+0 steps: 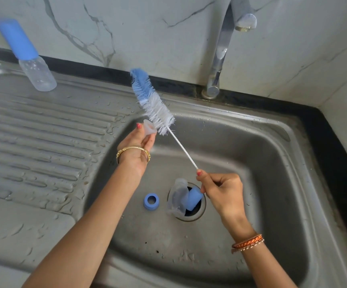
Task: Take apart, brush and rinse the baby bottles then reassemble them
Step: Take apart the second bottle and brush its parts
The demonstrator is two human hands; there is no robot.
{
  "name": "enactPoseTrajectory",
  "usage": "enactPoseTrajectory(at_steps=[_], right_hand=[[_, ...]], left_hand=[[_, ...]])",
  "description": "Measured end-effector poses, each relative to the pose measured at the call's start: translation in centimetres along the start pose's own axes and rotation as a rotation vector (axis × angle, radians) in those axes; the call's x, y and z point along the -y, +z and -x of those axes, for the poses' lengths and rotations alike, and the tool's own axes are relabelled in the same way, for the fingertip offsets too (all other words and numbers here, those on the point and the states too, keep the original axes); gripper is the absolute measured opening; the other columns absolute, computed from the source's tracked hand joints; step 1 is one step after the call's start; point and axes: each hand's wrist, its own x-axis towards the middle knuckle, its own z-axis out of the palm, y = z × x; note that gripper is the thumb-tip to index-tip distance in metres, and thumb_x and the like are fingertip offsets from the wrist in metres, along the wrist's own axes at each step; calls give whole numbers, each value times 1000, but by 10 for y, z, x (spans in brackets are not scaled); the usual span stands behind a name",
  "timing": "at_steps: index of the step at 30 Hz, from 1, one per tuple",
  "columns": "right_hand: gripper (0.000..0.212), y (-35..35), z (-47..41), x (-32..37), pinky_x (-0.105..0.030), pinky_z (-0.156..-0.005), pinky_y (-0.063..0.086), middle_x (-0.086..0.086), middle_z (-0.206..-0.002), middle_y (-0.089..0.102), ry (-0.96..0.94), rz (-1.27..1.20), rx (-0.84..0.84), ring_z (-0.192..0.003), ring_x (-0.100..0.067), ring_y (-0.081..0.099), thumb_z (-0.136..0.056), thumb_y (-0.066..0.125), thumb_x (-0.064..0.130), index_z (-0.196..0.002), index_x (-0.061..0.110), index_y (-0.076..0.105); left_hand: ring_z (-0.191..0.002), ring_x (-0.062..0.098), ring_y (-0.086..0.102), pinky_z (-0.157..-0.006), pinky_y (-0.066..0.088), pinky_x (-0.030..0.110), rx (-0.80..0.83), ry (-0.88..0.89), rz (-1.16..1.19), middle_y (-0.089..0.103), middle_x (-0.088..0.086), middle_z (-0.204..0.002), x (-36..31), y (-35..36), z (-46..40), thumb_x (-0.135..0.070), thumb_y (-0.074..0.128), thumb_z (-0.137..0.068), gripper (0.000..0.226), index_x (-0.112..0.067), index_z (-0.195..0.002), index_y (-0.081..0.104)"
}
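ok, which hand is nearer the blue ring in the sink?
Right. The right hand holds the brush handle just right of the ring; the left hand is higher up, holding the nipple.

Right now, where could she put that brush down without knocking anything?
The ribbed drainboard is bare from the capped bottle at its back down to the front edge. The basin floor right of the drain is also free. It is crowded around the drain: a clear bottle, blue cap and blue ring lie there.
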Motion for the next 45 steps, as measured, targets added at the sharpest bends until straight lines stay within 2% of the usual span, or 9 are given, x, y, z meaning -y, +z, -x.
enactPoseTrajectory(at_steps=[5, 12, 18, 25, 32, 34, 38, 43, 45], right_hand=[[50, 5, 6, 5, -23, -45, 25, -12, -41, 35, -74, 106, -11, -45, -9, 27, -84, 67, 25, -54, -12, 53], [49, 5, 9, 10, -18, -43, 24, -22, -46, 44, -127, 187, 58, -44, -10, 25, -85, 67, 23, -53, -10, 53], [40, 0, 9, 16, -14, -44, 27, 0, -40, 23, -187, 309, 229, -45, -15, 25, -86, 65, 24, -62, -9, 63], [37, -1, 3, 7, -19, -46, 26, -25, -56, 41, -224, 411, 134, -57, -15, 25, -86, 65, 26, -68, -7, 65], [41, 3, 5, 4, -16, -44, 27, -20, -48, 41, -174, 371, 93, -50, -17, 23, -87, 64, 24, -64, -9, 63], [41, -2, 1, 3, -14, -44, 29, -3, -37, 37, -67, 316, 43, -42, -13, 25, -87, 65, 24, -59, -6, 63], [33, -10, -8, 0, -21, -50, 36, 15, -30, 45, 147, 78, -67, -33, -2, 43, -87, 64, 25, -60, 6, 70], [47, -34, -19, -5, -36, -50, 37, -17, -43, 44, 10, 101, -240, -45, -16, 34, -87, 63, 26, -55, -8, 59], [56, -40, -21, -4, -34, -50, 30, -12, -40, 32, -54, 188, -232, -47, -21, 28, -87, 62, 27, -41, 5, 40]], left_hand=[[-68, 13, 66, -57, 55, 17, -35, -34, 7, 64, 10, -87, 0, -1, -3, -15, 60, -89, 15, -1, -95, 60], [-67, 16, 66, -58, 56, 19, 10, -49, -70, 66, 11, -75, 9, 5, 11, -7, 59, -88, 6, -2, -84, 60], [-64, 9, 66, -52, 52, 16, -48, -63, -83, 69, 2, -73, -4, -7, -9, -8, 61, -89, 8, -4, -95, 64], [-55, 4, 66, -56, 54, 13, 20, -195, -16, 68, -1, -59, 9, 3, 6, -18, 59, -90, 17, -3, -82, 61], [-60, 16, 67, -52, 54, 15, 11, -186, -158, 67, 6, -54, 6, 5, 11, -9, 59, -89, 13, 0, -79, 60], [-54, 17, 67, -51, 54, 16, 30, -155, -210, 67, 8, -57, 6, 6, 13, -5, 58, -89, 13, -1, -76, 60], [-68, 20, 62, -52, 56, 19, 94, -19, -511, 65, 8, -67, 10, 5, 15, 1, 62, -84, 10, -2, -75, 61], [-75, 16, 61, -65, 55, 16, 230, 216, -1106, 64, 3, -77, 24, -10, 5, 1, 71, -77, 16, -3, -92, 69], [-83, 19, 62, -81, 52, 21, 261, 420, -1456, 66, 4, -88, 29, -21, -7, 3, 71, -76, 19, -3, -94, 70]])
